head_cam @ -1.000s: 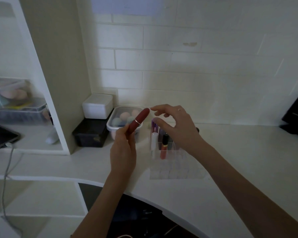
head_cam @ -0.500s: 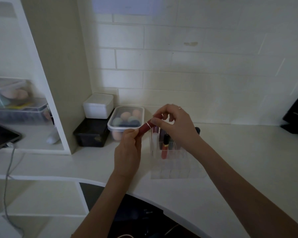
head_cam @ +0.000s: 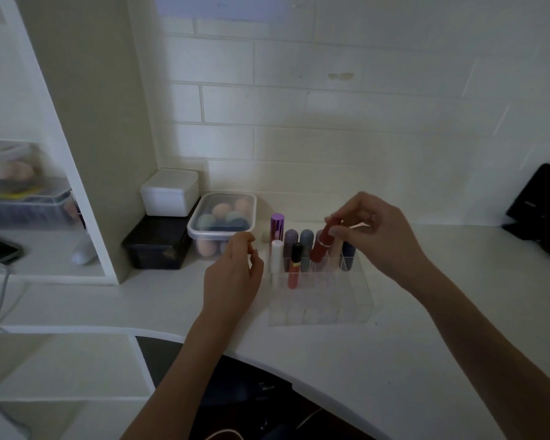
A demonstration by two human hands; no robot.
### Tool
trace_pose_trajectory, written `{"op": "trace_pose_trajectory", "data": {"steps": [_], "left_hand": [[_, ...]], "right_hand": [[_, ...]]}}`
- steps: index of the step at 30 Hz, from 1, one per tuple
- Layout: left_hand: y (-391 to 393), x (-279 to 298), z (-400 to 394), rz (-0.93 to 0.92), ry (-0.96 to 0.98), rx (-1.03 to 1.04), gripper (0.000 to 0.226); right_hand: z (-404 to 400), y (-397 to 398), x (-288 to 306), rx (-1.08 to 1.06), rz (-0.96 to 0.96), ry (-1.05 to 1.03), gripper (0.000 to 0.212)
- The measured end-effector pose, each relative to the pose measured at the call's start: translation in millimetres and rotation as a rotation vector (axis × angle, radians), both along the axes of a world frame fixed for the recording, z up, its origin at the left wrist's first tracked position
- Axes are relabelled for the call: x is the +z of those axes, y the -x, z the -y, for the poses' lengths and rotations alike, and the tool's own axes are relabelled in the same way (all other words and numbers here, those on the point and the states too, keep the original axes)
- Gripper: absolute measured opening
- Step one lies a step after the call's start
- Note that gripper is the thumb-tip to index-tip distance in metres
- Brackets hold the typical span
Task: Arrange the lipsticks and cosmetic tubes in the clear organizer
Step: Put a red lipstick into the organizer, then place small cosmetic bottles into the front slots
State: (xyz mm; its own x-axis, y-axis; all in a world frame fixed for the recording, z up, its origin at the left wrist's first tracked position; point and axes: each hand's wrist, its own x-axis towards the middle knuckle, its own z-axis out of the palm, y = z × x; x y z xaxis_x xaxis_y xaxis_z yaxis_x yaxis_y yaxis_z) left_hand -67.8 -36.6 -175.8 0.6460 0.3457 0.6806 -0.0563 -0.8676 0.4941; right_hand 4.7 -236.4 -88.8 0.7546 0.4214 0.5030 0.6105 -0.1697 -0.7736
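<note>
At the white desk point(head_cam: 426, 296), we see the clear acrylic gridded organizer point(head_cam: 346, 300) gaining another piece: our right hand point(head_cam: 375, 236) now pinches the red cylindrical lipstick point(head_cam: 322, 244), tilted into a back-row slot, while our left hand point(head_cam: 235, 274), having passed it over, hovers loosely curled and empty beside.

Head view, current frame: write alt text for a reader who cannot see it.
A person's right hand pinches a tilted red lipstick tube, lowering it into a clear plastic compartment organizer on a white desk. The left hand hovers beside the organizer, fingers loosely curled, holding nothing. Several other tubes stand upright in the organizer's back compartments.
</note>
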Motion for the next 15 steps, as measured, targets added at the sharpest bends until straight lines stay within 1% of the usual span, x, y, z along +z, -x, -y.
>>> {"op": "trace_pose_trajectory", "data": {"steps": [4, 7, 9, 10, 12, 13, 15], "left_hand": [[-0.5, -1.5, -1.1, -0.031, -0.010, -0.013, 0.020], [-4.8, -6.2, -4.3, -0.067, -0.005, -0.003, 0.025], [-9.5, -9.5, -7.9, -0.090, 0.048, 0.011, 0.026], [-11.4, -10.2, -9.9, -0.104, 0.071, 0.019, 0.027], [-14.1, -11.9, -13.1, -0.127, 0.057, 0.005, 0.026], [-14.6, -13.0, -13.6, -0.140, 0.054, -0.020, 0.025], [-14.8, -12.2, -16.9, -0.143, 0.109, -0.062, 0.023]], "right_hand": [[-6.5, 1.4, -13.9, -0.003, 0.049, 0.075, 0.027], [-11.5, -1.7, -15.0, -0.007, 0.093, 0.106, 0.023], [-14.2, -3.3, -13.9, -0.029, 0.135, 0.126, 0.024], [-15.4, -3.9, -13.7, -0.036, 0.137, 0.107, 0.023], [-17.4, -5.3, -13.9, -0.030, 0.118, 0.075, 0.019], [-17.8, -5.7, -14.7, -0.017, 0.116, 0.115, 0.017], [-18.1, -6.6, -18.6, 0.018, 0.165, 0.301, 0.013]]}}
